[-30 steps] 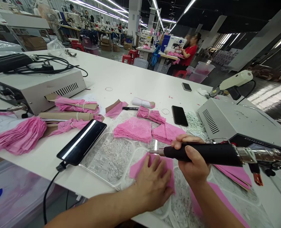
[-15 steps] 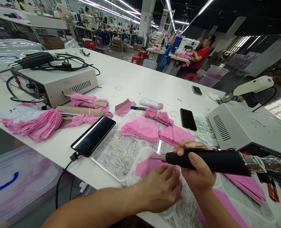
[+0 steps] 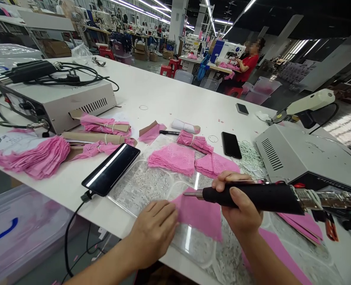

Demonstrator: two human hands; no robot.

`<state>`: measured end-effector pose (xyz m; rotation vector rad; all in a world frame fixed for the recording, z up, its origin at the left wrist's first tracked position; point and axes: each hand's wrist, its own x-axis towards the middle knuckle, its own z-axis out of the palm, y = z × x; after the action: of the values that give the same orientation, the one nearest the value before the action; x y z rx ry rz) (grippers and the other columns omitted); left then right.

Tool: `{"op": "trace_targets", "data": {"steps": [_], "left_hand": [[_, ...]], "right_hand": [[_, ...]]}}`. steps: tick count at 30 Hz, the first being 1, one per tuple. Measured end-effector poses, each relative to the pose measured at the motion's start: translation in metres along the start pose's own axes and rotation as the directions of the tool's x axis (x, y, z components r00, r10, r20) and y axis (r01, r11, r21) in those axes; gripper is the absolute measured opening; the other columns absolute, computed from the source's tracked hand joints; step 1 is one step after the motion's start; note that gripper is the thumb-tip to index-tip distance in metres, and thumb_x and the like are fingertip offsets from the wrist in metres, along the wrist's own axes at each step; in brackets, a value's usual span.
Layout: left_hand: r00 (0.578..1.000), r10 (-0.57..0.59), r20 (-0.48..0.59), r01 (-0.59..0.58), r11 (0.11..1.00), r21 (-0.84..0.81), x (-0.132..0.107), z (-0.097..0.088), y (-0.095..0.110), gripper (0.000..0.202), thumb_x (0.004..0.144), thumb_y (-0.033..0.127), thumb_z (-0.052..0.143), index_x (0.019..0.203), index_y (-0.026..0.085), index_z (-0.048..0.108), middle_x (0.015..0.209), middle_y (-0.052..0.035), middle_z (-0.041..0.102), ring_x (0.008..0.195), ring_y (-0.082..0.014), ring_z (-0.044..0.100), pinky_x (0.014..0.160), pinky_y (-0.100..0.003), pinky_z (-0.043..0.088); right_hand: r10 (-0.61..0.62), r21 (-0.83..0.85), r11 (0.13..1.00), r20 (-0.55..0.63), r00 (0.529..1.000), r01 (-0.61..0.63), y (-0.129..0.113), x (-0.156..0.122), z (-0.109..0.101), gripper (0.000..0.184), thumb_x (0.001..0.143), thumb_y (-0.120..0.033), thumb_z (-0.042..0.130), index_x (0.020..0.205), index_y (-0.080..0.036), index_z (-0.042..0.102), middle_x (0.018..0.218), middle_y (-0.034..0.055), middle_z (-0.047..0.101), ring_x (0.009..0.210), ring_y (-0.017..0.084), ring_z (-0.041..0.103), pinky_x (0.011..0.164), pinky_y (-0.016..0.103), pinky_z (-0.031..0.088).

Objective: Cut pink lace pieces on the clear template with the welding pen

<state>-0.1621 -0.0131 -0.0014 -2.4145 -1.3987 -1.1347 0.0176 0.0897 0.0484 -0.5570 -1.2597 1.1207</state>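
Note:
My right hand point(image 3: 241, 206) grips a black hand-held cutter point(image 3: 252, 195), its metal tip pointing left just above a pink fabric piece point(image 3: 202, 213). The piece lies on a clear plate point(image 3: 139, 190) at the table's near edge. With fingers pressed together, my left hand point(image 3: 154, 231) rests at that piece's left edge and touches it. Two stacks of pink lace pieces point(image 3: 172, 158) lie just beyond the plate's middle.
A black phone on a cable point(image 3: 111, 169) lies left of the plate, another phone point(image 3: 231, 145) to the right. Grey control boxes stand at left point(image 3: 59, 103) and right point(image 3: 300, 156). Pink bundles point(image 3: 33, 158) lie left. A person in red point(image 3: 246, 65) sits far back.
My left hand has slid left off the pink piece to its left edge, uncovering it. The right hand with the cutter has stayed about where it was.

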Motion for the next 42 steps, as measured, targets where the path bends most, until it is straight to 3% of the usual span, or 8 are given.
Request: {"op": "trace_targets", "data": {"steps": [5,32,42], "left_hand": [[0.999,-0.032,0.008,0.032,0.999,-0.039,-0.016,-0.008,-0.008,0.023,0.092,0.01,0.049,0.11,0.014,0.063,0.107,-0.0104,0.07,0.102,-0.023,0.063,0.083,-0.037,0.054],[0.999,-0.009,0.04,0.008,1.0,0.01,-0.023,-0.013,-0.01,0.026,0.09,0.011,0.052,0.114,0.014,0.063,0.11,-0.0122,0.069,0.106,-0.0245,0.064,0.083,-0.038,0.057],[0.997,0.053,0.061,-0.051,0.998,-0.037,-0.025,-0.019,-0.008,0.025,0.088,0.008,0.051,0.109,0.012,0.063,0.108,-0.0122,0.07,0.108,-0.0235,0.063,0.084,-0.035,0.055]], "right_hand": [[0.004,-0.002,1.0,0.007,1.0,-0.004,0.0,0.0,0.001,0.007,0.077,-0.023,0.061,0.083,-0.021,0.065,0.079,0.0018,0.061,0.061,0.013,0.058,0.061,0.034,0.052],[0.027,-0.041,0.999,0.043,0.999,-0.025,-0.003,-0.006,0.012,0.005,0.077,-0.026,0.063,0.079,-0.022,0.063,0.079,0.0011,0.059,0.06,0.012,0.057,0.062,0.035,0.052],[0.055,0.03,0.998,0.09,0.994,-0.058,-0.006,-0.015,0.025,0.008,0.078,-0.029,0.062,0.084,-0.022,0.063,0.078,0.0013,0.059,0.059,0.012,0.056,0.061,0.034,0.052]]}}
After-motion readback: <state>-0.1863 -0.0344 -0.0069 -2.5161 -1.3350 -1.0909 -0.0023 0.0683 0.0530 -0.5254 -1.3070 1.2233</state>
